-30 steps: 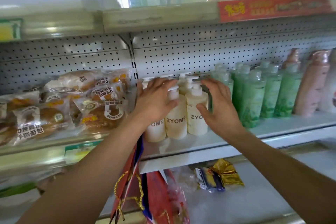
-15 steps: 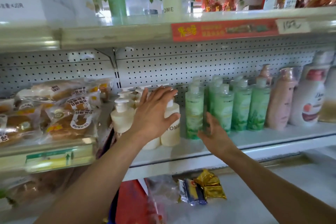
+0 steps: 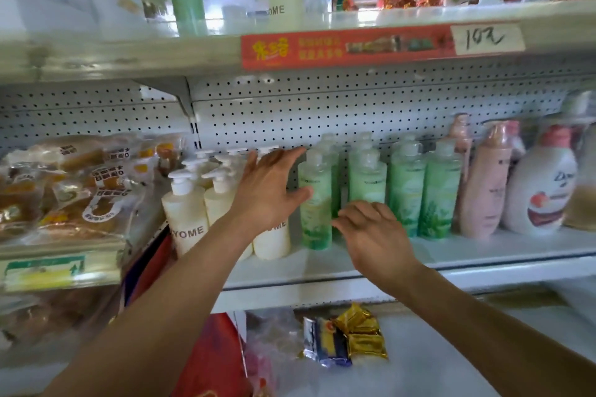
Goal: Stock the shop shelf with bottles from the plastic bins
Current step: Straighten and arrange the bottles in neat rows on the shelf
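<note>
Bottles, the cream pump ones [image 3: 185,213], stand grouped on the shelf [image 3: 322,271]; I judge stocking well along. My left hand [image 3: 269,193] rests flat against them, right hand [image 3: 371,229] loose, holding nothing.

On the middle shelf [image 3: 371,271] the pump bottles [image 3: 185,213] stand in a cluster at the left end, the flip-cap bottles [image 3: 406,190] in rows just to their right, and further right a tall bottle [image 3: 483,184] beside a wider Dove bottle [image 3: 541,190]. The left hand [image 3: 267,193] lies against the front of the pump cluster, its thumb touching the nearest flip-cap bottle, while the right hand [image 3: 374,232] is in front of the flip-cap rows. Wrapped bread packs [image 3: 80,190] lie on the neighbouring shelf to the left, and small packets [image 3: 345,335] lie on the shelf below.
</note>
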Motion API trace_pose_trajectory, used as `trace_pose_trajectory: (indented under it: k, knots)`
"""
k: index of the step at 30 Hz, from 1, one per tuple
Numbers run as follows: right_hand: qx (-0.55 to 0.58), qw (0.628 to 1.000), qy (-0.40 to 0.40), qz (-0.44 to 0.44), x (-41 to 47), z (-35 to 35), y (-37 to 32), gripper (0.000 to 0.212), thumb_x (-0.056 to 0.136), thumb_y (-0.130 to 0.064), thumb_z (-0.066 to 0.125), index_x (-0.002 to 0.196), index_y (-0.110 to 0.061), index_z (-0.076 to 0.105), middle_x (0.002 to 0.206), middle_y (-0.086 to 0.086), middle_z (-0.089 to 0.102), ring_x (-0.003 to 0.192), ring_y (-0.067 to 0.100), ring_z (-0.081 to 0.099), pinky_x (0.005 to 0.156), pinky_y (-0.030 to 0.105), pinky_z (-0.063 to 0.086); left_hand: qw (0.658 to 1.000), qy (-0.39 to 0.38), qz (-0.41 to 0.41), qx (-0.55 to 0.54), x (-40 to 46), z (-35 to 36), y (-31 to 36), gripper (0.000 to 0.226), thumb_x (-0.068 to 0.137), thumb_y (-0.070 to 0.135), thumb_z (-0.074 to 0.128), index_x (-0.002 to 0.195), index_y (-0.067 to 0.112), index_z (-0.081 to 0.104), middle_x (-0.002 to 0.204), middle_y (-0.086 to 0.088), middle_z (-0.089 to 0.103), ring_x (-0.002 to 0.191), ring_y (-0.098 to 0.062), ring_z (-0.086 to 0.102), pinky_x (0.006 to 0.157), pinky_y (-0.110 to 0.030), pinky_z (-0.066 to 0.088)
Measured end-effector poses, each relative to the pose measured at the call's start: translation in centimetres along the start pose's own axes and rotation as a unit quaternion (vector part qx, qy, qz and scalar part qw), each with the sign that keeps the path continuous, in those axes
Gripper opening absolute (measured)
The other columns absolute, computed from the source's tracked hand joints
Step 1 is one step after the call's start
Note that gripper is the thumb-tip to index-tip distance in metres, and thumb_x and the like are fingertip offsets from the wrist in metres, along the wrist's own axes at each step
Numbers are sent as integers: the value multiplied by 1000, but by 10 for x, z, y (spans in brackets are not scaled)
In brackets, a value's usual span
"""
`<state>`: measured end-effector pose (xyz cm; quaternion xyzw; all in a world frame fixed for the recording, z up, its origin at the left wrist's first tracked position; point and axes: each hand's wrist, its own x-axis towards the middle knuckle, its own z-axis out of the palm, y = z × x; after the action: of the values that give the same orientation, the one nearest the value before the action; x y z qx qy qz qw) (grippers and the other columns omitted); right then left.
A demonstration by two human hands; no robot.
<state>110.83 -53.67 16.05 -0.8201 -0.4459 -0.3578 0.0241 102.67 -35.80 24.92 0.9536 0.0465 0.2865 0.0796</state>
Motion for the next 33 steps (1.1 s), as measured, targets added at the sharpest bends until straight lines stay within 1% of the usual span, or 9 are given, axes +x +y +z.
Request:
trace_pose_trajectory:
  k: [4, 7, 10, 14, 17, 21, 24, 28, 33]
  knots:
    - [-161, 979, -73, -105, -1, -2, 11, 47, 65, -13, 74, 112, -7, 69, 116, 14, 66, 124, 31, 52, 115, 59, 17, 1000, -12, 3, 7, 21, 1, 3, 74, 89, 52, 56, 150, 33, 19, 141, 1, 50, 136, -18, 39, 121, -38, -5]
    - [-268, 939, -168, -133, 2, -9, 16, 54, 87, -16, 59, 138, -3, 47, 143, 22, 41, 144, 36, 21, 111, 61, -15, 999, -30, 5, 22, 35, -2, 9, 77, 87, 58, 55, 150, 34, 19, 136, 1, 55, 132, -19, 44, 120, -38, -8]
    - [-283, 929, -180, -155, 0, -15, 20, 51, 91, -14, 55, 139, -4, 45, 148, 22, 32, 146, 36, 11, 108, 60, -20, 998, -45, 16, 41, 39, -1, 15, 77, 85, 59, 58, 149, 34, 22, 140, 3, 51, 132, -17, 44, 120, -39, -9]
    - [-233, 949, -146, -152, -7, -10, 30, 40, 84, -12, 60, 123, -6, 62, 139, 20, 46, 142, 35, 24, 114, 61, -12, 997, 51, 45, 43, 34, 3, 26, 71, 87, 50, 60, 148, 29, 29, 149, 5, 38, 135, -15, 38, 122, -36, 2]
    - [-96, 987, -6, -131, -13, -5, 40, 31, 66, -7, 69, 96, -15, 74, 119, 10, 63, 124, 27, 46, 114, 53, 20, 986, 121, 99, -62, 16, 16, 43, 52, 90, 32, 61, 138, 24, 44, 139, 6, 44, 126, -15, 44, 108, -32, 35]
    - [178, 965, 142, 132, -23, -6, 42, 35, 74, 0, 73, 105, -14, 61, 111, 3, 57, 102, 21, 53, 83, 40, 51, 972, 34, 12, -234, -21, 50, 67, 47, 97, 20, 52, 141, 25, 37, 139, 4, 44, 118, -12, 52, 101, -31, 45]
    - [343, 892, 60, 290, -26, 1, 49, 47, 87, -10, 66, 130, -14, 46, 122, 1, 55, 108, 18, 58, 88, 35, 50, 949, -82, -72, -295, -34, 85, 71, 64, 98, 15, 49, 152, 28, 18, 155, 6, 28, 135, -11, 38, 112, -30, 34]
    - [493, 803, -84, 323, -22, 11, 52, 53, 84, -17, 72, 130, -16, 47, 118, -5, 62, 109, 12, 59, 91, 25, 46, 893, -150, -141, -399, -33, 101, 75, 74, 96, 8, 49, 152, 37, 12, 157, 5, 25, 135, -15, 40, 104, -29, 41]
    - [425, 816, -82, 384, -21, 25, 47, 51, 75, -34, 77, 117, -21, 51, 108, -6, 65, 101, 17, 63, 88, 38, 51, 924, -131, -118, -341, -27, 96, 82, 71, 93, 14, 54, 151, 33, 18, 154, 2, 32, 134, -17, 42, 109, -39, 40]
